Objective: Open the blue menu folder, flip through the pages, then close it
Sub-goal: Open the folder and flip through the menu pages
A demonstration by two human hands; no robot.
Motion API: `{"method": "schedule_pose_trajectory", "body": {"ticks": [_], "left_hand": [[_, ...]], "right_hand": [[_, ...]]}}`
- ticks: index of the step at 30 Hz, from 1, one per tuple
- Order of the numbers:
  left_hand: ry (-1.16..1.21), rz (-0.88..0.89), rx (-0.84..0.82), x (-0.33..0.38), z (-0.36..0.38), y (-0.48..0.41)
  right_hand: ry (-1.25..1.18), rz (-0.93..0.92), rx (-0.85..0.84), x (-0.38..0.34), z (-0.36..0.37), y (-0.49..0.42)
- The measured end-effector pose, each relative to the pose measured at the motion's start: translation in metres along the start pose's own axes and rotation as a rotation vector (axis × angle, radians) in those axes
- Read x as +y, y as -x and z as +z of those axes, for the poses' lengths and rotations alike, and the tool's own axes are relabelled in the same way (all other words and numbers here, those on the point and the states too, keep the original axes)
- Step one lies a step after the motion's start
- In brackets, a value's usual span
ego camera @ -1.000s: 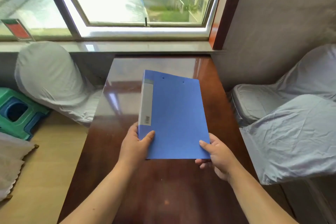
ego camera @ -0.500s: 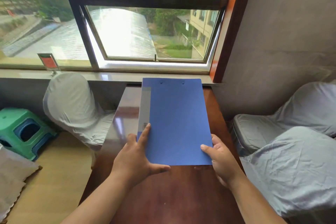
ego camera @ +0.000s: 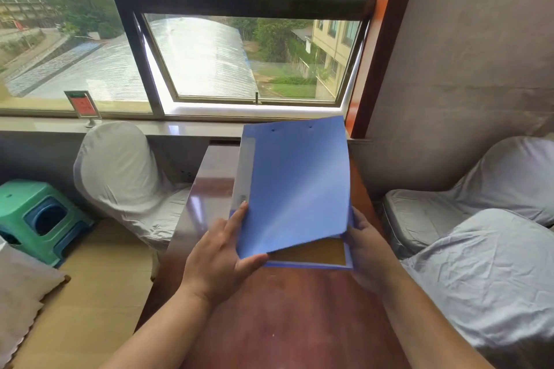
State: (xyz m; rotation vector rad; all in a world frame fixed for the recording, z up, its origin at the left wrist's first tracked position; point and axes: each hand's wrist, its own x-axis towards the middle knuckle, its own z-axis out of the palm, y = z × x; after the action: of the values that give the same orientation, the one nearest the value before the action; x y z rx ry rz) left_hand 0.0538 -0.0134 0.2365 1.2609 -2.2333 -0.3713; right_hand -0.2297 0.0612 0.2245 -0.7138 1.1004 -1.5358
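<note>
A: Blue menu folder (ego camera: 295, 186) first. We see it held up over the far half of the wooden bench (ego camera: 287, 317), spine side to the left, tilted toward us.

B: Cover state?

A: Front cover is lifted at the lower right corner and bowed, so a gap opens there. Through the gap we see a yellowish-brown page (ego camera: 311, 253) and the blue back cover's lower edge under it.

B: Left hand (ego camera: 217, 260)?

A: Clamped on the folder's lower left corner. Thumb lies along the bottom edge under the lifted cover, index finger stretched up the front near the grey spine label (ego camera: 243, 177).

B: Right hand (ego camera: 367, 246)?

A: On the folder's lower right edge, fingers closed on it, mostly behind the back cover. Thumb tip sits just at the lifted cover's right edge. Whether it pinches the cover or only the back, we cannot tell.

B: Surroundings, quick.

A: Window (ego camera: 239, 48) straight ahead with a sill; small red sign stand (ego camera: 82, 105) on the sill at left. White-covered chair (ego camera: 120, 171) left of the bench, green stool (ego camera: 39, 219) further left on the floor. Grey-covered seats (ego camera: 485, 263) to the right.
</note>
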Motion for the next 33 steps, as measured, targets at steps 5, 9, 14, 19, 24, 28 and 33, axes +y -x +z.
{"method": "schedule_pose_trajectory", "body": {"ticks": [5,9,14,19,24,28,33], "left_hand": [[0.079,-0.138,0.226,-0.005,0.001,-0.004],[0.448,-0.464,0.315,-0.013,0.009,-0.012],[0.643,-0.515,0.32,-0.023,0.016,-0.014],[0.583,-0.579,0.313,-0.03,0.019,-0.009],[0.461,-0.753,0.461,-0.04,0.006,-0.013],[0.375,-0.887,0.596,-0.069,-0.021,-0.026],[-0.025,-0.463,0.419,-0.05,-0.033,-0.032]], "right_hand": [[-0.012,-0.024,0.098,-0.005,-0.007,-0.007],[-0.063,-0.058,0.165,-0.009,-0.013,-0.013],[-0.09,-0.053,0.144,-0.019,-0.014,-0.018],[-0.129,-0.023,0.151,-0.019,-0.008,-0.019],[-0.125,-0.058,0.126,-0.02,-0.008,-0.017],[-0.145,-0.071,0.109,-0.022,-0.008,-0.015],[-0.175,-0.054,0.089,-0.017,-0.006,-0.016]]}}
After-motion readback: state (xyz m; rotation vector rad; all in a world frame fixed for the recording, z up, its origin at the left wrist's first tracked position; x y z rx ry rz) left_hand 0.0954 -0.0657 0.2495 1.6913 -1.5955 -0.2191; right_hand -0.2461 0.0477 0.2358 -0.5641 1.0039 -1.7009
